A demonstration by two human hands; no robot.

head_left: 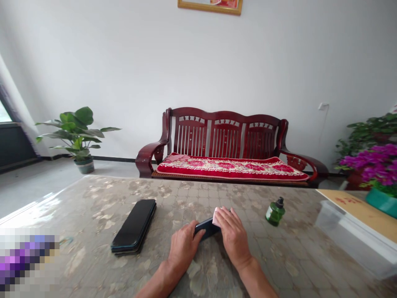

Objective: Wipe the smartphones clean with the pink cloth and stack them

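A dark phone (207, 228) is tilted just above the patterned tabletop (198, 265), between my two hands. My left hand (185, 243) grips its left end, the thumb along the near side. My right hand (233, 236) is closed on a small pale pink cloth (216, 217) and presses it against the phone's right end, which the fingers hide. To the left lies a stack of dark phones (135, 225), the top one screen up. A small green bottle (275, 212) with a black cap stands to the right of my right hand.
At the right edge are a clear plastic box (350, 238), a tan board (362, 211) and purple flowers in a teal pot (383, 201). A wooden bench (223, 132) with a red cushion stands beyond the table. A potted plant (83, 166) is at the back left.
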